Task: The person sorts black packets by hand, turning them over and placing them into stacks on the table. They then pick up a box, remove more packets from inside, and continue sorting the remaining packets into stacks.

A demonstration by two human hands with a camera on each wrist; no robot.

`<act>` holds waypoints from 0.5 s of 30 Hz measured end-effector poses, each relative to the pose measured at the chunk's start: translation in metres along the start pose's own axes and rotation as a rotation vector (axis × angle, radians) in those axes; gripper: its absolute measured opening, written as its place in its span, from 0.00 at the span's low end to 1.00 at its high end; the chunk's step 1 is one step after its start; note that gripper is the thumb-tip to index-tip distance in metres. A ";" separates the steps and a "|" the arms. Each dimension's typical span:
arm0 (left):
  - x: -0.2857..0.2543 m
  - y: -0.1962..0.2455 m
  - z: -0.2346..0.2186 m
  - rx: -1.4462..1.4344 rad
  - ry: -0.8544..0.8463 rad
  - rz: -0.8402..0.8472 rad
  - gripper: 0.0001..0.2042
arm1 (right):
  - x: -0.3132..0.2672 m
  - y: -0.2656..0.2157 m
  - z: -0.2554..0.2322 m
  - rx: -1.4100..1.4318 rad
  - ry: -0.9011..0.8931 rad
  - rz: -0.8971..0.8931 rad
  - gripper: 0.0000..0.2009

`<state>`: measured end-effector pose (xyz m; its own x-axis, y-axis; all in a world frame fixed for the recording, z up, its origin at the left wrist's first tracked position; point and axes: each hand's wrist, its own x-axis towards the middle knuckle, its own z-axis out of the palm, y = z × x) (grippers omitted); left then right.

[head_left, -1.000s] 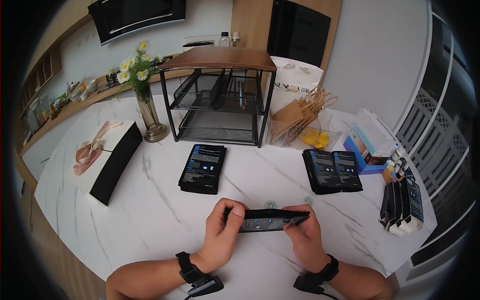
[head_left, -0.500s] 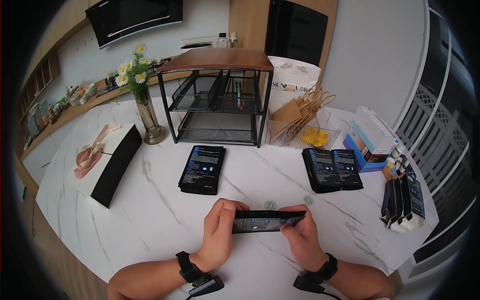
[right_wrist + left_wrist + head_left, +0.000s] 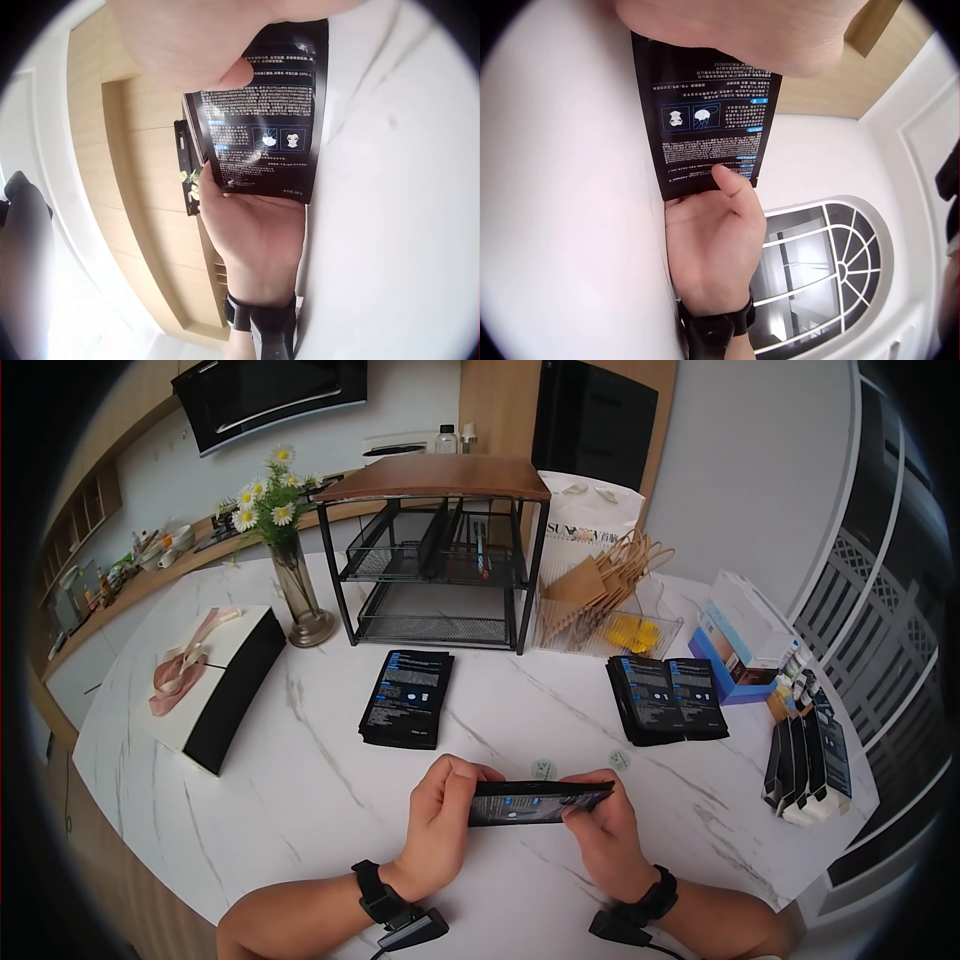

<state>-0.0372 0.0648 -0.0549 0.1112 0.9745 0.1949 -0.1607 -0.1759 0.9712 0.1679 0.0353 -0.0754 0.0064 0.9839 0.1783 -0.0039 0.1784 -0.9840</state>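
Both hands hold a small stack of black face mask sachets (image 3: 525,809) by its two short ends, on edge close over the table. My left hand (image 3: 440,815) grips the left end, thumb on the near side. The right hand (image 3: 608,840) pinches the other end, its thumb (image 3: 735,191) lying on the printed face in the left wrist view. White text and small mask drawings cover the front sachet (image 3: 262,112) in the right wrist view, and layered edges show along its side. Beyond the hands lie one pile of like sachets (image 3: 407,700) and a double pile (image 3: 668,700).
Two round stickers (image 3: 543,769) lie just past the hands. A white gift box (image 3: 215,670) with ribbon stands left, near a flower vase (image 3: 300,595). Behind are a mesh rack (image 3: 435,630) and a clear basket (image 3: 570,630) of paper bags; boxes (image 3: 745,635) and black cartons (image 3: 805,765) stand right.
The left hand's thumb has drawn back from over the stack's left end to its edge. The held sachets have shifted slightly and sit more level; the piles stay put.
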 end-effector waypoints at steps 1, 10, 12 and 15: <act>0.000 -0.001 0.000 -0.017 0.000 -0.010 0.18 | 0.000 0.001 0.000 -0.008 0.001 0.001 0.14; -0.001 -0.003 0.001 0.008 0.016 -0.018 0.17 | 0.001 0.000 0.000 -0.015 0.012 0.001 0.14; -0.001 -0.005 0.001 0.018 0.020 -0.004 0.17 | -0.001 0.000 -0.001 -0.016 0.008 0.012 0.14; -0.002 -0.003 0.002 0.050 0.032 0.009 0.17 | 0.000 -0.001 -0.001 -0.020 0.000 0.014 0.14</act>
<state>-0.0350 0.0631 -0.0584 0.0790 0.9767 0.1998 -0.1124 -0.1904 0.9752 0.1687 0.0356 -0.0747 0.0064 0.9864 0.1643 0.0159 0.1642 -0.9863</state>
